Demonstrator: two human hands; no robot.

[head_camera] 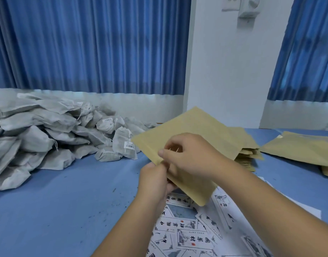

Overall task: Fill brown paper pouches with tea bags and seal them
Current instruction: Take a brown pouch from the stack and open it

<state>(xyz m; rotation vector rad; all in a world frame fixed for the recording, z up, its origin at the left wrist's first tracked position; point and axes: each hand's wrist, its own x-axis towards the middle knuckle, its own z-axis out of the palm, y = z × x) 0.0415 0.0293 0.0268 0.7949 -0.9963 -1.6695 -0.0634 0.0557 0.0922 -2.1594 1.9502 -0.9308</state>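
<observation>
I hold a flat brown paper pouch point(194, 125) tilted in the air above the blue table point(63, 197). My left hand point(154, 178) grips its near left edge from below. My right hand point(189, 154) lies on top, fingers curled and pinching the pouch's open edge next to the left thumb. A big heap of grey-white tea bags point(39, 134) with strings and small labels fills the table's left side, apart from both hands.
A stack of brown pouches point(249, 154) lies just behind my right hand, and more pouches point(300, 148) lie at the right edge. Printed white label sheets point(192, 232) cover the table under my forearms. Blue curtains and a white wall stand behind.
</observation>
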